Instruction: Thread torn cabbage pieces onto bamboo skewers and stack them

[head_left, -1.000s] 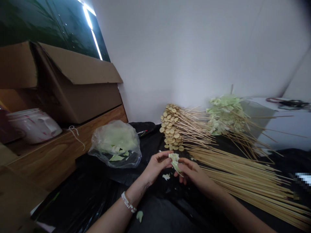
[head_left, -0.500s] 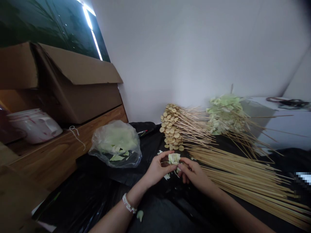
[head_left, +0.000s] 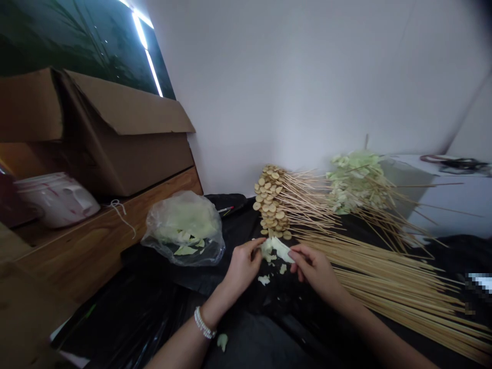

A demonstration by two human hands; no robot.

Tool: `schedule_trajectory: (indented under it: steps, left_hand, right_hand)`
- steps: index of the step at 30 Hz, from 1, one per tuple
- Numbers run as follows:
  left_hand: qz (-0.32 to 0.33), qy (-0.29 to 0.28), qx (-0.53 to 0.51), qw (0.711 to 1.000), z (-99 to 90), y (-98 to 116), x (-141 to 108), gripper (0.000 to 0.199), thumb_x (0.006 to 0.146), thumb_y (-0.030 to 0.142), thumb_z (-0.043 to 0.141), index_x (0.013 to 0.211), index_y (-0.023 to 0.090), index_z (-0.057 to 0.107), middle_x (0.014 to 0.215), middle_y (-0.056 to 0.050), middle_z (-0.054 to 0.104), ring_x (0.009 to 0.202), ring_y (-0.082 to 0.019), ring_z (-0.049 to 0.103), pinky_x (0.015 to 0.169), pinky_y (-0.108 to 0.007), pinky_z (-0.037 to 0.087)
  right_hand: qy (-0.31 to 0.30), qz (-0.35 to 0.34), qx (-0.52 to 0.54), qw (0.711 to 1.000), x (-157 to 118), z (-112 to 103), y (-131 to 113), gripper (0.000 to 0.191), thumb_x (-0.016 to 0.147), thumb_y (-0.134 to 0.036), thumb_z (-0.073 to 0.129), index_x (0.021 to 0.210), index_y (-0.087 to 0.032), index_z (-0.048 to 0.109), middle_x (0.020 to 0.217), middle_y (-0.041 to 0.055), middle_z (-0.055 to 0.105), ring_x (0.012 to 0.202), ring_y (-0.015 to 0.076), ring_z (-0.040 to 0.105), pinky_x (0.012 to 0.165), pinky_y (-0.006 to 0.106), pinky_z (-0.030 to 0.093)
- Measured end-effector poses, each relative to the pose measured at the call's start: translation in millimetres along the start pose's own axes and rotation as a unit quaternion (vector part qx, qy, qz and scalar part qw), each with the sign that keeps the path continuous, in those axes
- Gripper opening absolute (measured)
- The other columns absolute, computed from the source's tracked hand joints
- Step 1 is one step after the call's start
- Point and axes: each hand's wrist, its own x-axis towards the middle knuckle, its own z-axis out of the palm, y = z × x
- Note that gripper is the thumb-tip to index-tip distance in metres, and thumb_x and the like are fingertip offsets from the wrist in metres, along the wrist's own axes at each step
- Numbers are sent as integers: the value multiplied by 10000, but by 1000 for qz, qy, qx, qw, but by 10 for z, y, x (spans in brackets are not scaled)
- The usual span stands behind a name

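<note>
Black plastic sheeting (head_left: 253,333) | cabbage leaf (head_left: 282,250) pinched above it by left hand (head_left: 240,267) and right hand (head_left: 317,267) | round slices (head_left: 270,200), cabbage heap (head_left: 355,179) already skewered | bare skewers (head_left: 388,287), bagged leaves (head_left: 188,223) left

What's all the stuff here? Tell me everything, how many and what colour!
Open cardboard box: one, brown, left
Plastic tub: one, whitish, far left
Wooden surface: one, brown, under box
String: one, white, beside tub
Clear plastic bag: one, pale green leaves inside
Black plastic sheeting: count unclear, under hands
Round slices on sticks: many, yellowish, middle
Leafy skewers: many, pale green, behind bare sticks
Bare wooden sticks: many, tan, right
Leaf scraps: several, pale green, near hands
Wall: white, behind
Beaded bracelet: white, left wrist
Left hand, right hand: fingers holding pale leaf
</note>
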Motion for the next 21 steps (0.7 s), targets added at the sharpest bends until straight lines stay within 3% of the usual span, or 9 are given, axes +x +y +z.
schedule_trajectory:
  steps: [6, 10, 13, 18, 21]
  left_hand:
    - [-36, 33, 53, 997, -139, -96, 74, 281, 750, 136, 597, 964, 245, 745, 947, -60, 718, 865, -245, 635, 851, -343, 443]
    - [-41, 62, 97, 992, -157, -42, 59, 308, 745, 357, 689, 1028, 246, 731, 1104, -92, 662, 1052, -304, 557, 973, -405, 370]
    - [-51, 80, 66, 993, -143, -26, 44, 349, 765, 477, 660, 1017, 248, 737, 1163, -94, 635, 1105, -310, 517, 1028, -428, 317]
    - [-31, 77, 72, 994, -157, 1, 46, 259, 818, 459, 610, 917, 277, 764, 1284, -91, 585, 1218, -341, 436, 1059, -496, 261]
    - [-14, 49, 77, 996, -171, 73, 54, 257, 843, 438, 586, 892, 265, 769, 1202, -98, 637, 1179, -329, 477, 1020, -476, 313]
  right_hand:
    - [31, -14, -35, 999, 58, -117, 26, 424, 813, -567, 544, 952, -188, 675, 606, 15, 639, 474, 160, 556, 490, 294, 437]
    - [55, -120, -140, 981, 36, -91, 92, 288, 845, -457, 566, 908, -230, 732, 781, 51, 707, 669, 211, 641, 662, 358, 515]
    - [62, -218, -196, 954, 0, -47, 148, 249, 888, -383, 540, 952, -252, 742, 893, 62, 709, 820, 220, 657, 781, 372, 530]
    - [83, -288, -258, 918, -50, -11, 213, 283, 934, -325, 482, 1072, -256, 720, 1023, 83, 688, 934, 213, 655, 855, 359, 546]
    - [90, -307, -274, 907, -73, 1, 207, 293, 943, -300, 470, 1094, -242, 714, 1054, 94, 685, 961, 209, 655, 883, 357, 544]
